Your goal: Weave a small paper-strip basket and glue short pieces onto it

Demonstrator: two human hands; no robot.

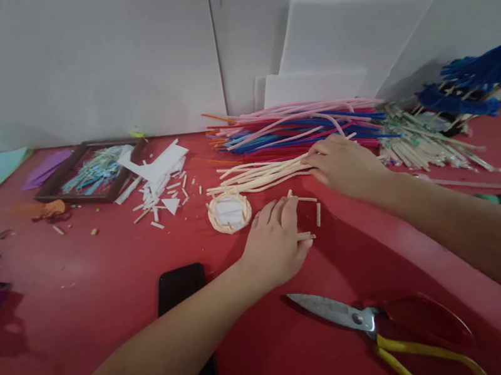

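Note:
My left hand (277, 237) lies palm down on the red table (103, 280), fingers spread over a few short cream stick pieces (317, 213). Just left of it sits a small round woven cream basket base (229, 211). My right hand (344, 163) reaches forward and rests its fingers on the end of a bundle of long cream reeds (258, 177); whether it grips them I cannot tell. Behind the reeds lies a pile of pink, blue and red strips (293, 127).
Scissors with yellow and red handles (386, 324) lie near the front edge. A black phone (181, 290) sits under my left forearm. White scraps (158, 177), a framed picture (89, 172), blue feathers (476, 82), pale sticks (424, 144) and white boards (346, 45) sit further back.

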